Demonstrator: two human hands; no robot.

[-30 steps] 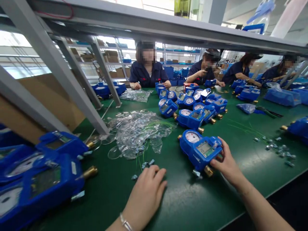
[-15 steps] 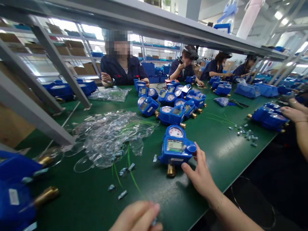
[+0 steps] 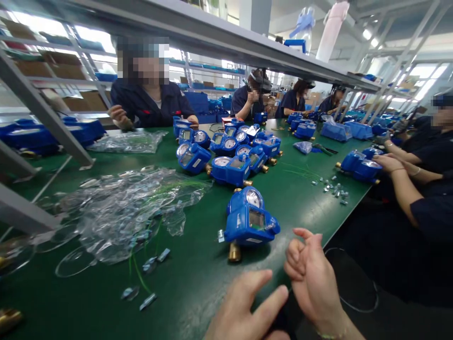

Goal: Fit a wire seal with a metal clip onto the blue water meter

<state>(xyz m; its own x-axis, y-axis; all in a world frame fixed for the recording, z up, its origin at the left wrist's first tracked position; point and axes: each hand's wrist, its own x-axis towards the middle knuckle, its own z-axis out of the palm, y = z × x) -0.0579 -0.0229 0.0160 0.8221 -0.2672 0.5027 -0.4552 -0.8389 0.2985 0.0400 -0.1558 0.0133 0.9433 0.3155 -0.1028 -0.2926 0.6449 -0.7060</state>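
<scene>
The green tabletop point(image 3: 300, 198) runs long and away from the near edge, with co-workers in dark uniforms seated along its far and right sides. A heap of clear plastic bags point(image 3: 123, 208) sprawls over the left part, with thin green wires and a few small metal clips point(image 3: 152, 262) scattered at its near edge. A cluster of blue water meters point(image 3: 226, 151) stands farther back, toward the middle.

One blue water meter point(image 3: 249, 219) sits alone, nearer than the rest, resting flat on the tabletop. Its long axis runs near to far: the brass threaded fitting points at the near edge, the round dial lies at the far end, the display window between them.

Both hands hover low at the near edge, touching nothing. The right hand point(image 3: 311, 276) is the closer one; the meter lies just beyond it and a little to the left, apart from the fingertips. This hand is loosely curled, fingers folded in and thumb up, holding nothing that can be seen. The left hand point(image 3: 247, 307) sits nearer still and lower, fingers spread and relaxed, empty as far as can be seen, with the meter's brass end straight ahead of it.
</scene>
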